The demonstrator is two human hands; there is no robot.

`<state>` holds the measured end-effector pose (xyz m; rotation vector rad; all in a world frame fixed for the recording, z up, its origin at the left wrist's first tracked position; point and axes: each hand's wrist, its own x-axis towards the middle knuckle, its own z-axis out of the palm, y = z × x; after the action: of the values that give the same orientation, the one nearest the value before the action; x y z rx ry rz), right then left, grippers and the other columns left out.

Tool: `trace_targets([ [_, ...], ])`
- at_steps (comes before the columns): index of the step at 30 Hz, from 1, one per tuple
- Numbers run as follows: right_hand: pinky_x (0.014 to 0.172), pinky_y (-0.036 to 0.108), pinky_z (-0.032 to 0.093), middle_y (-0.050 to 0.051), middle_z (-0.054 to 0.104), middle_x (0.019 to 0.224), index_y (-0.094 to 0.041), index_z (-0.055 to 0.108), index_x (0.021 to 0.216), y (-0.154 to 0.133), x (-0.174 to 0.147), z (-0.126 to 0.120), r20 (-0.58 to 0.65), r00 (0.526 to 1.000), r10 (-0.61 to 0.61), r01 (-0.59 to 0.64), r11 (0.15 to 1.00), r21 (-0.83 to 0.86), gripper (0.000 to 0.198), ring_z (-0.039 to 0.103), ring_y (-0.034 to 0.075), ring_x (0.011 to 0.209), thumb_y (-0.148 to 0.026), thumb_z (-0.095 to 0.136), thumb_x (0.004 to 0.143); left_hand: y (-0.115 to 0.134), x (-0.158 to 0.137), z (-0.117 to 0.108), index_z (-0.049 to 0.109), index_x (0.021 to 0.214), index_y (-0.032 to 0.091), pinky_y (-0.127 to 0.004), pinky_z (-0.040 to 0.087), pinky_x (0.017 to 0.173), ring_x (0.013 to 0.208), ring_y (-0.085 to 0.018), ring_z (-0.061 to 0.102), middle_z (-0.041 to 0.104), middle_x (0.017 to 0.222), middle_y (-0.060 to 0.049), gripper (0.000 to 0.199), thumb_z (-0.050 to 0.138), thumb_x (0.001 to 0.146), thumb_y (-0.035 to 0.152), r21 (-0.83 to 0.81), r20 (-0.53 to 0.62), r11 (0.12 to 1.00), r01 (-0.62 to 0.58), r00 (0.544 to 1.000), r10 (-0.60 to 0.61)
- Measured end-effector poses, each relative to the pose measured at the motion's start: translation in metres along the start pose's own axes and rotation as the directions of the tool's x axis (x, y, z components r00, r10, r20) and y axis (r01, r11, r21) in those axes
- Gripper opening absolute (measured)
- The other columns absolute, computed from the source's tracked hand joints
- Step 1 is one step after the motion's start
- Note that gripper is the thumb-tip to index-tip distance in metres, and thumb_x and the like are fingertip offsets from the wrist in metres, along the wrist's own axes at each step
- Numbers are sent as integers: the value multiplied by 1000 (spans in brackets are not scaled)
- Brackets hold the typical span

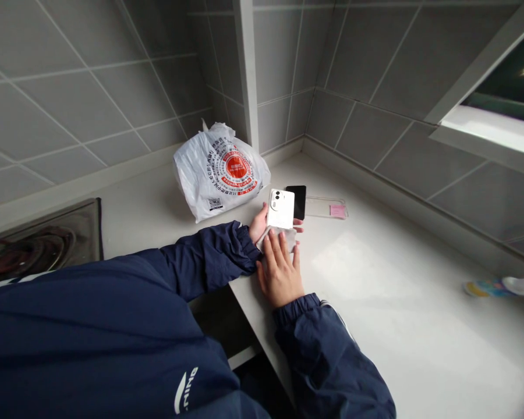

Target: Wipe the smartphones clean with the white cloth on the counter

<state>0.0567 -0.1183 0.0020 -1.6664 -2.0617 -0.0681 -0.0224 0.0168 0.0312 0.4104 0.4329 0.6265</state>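
Phone first: I am seeing my left hand [258, 223] gripping the white slab-shaped phone [280, 209] on the counter, beside a printed white plastic bag [218, 170]; my right hand [280, 269] is lying flat, pressing a pale cloth [290, 237], mostly hidden; a black slab [297, 201] is peeking from behind the phone.

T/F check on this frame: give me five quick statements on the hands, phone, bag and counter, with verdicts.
1. The left hand holds a white phone with its camera side up. True.
2. The right hand lies flat on a cloth on the counter. True.
3. The plastic bag is black. False: it is white with a red round print.
4. A clear case lies beyond the phone, near the wall. True.
5. The right hand grips the bag. False: the bag sits apart, untouched.
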Motion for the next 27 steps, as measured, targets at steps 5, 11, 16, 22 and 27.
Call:
trace_targets([
  [5,126,58,17,12,31,167,-10,36,158,-1,-1,2,-43,994,100,-102,994,-35,60,25,30,156,-32,38,102,-1,1,-1,44,149,9,-49,48,96,95,-32,72,73,110,-21,87,5,99,68,1,7,1000,-30,1000,30],
  [11,128,57,11,8,32,167,-14,38,157,1,-1,0,5,1000,-20,20,1000,-15,59,23,27,157,-25,39,99,0,2,-3,41,152,9,-55,49,94,101,-35,71,70,118,-24,90,2,98,69,8,32,1000,16,999,-17],
  [16,123,61,23,10,28,168,-11,32,159,5,1,0,-27,980,196,-197,980,-37,63,26,29,156,-26,36,98,-6,2,-2,41,152,11,-50,51,90,93,-34,73,72,113,-22,84,5,100,66,42,47,998,-43,998,41],
  [22,123,62,19,11,23,169,-9,32,159,-2,0,-2,7,998,61,-61,998,-32,63,16,31,159,-28,35,99,-3,2,-6,44,151,10,-54,50,93,102,-35,71,69,121,-25,91,1,97,70,80,108,996,40,993,-49],
  [27,127,59,9,10,30,168,-14,37,158,-6,0,-3,31,999,-21,22,1000,-23,60,17,26,159,-26,38,98,3,4,-11,40,154,11,-62,45,95,110,-39,68,62,134,-28,95,-2,95,72,54,142,994,93,985,-100],
])
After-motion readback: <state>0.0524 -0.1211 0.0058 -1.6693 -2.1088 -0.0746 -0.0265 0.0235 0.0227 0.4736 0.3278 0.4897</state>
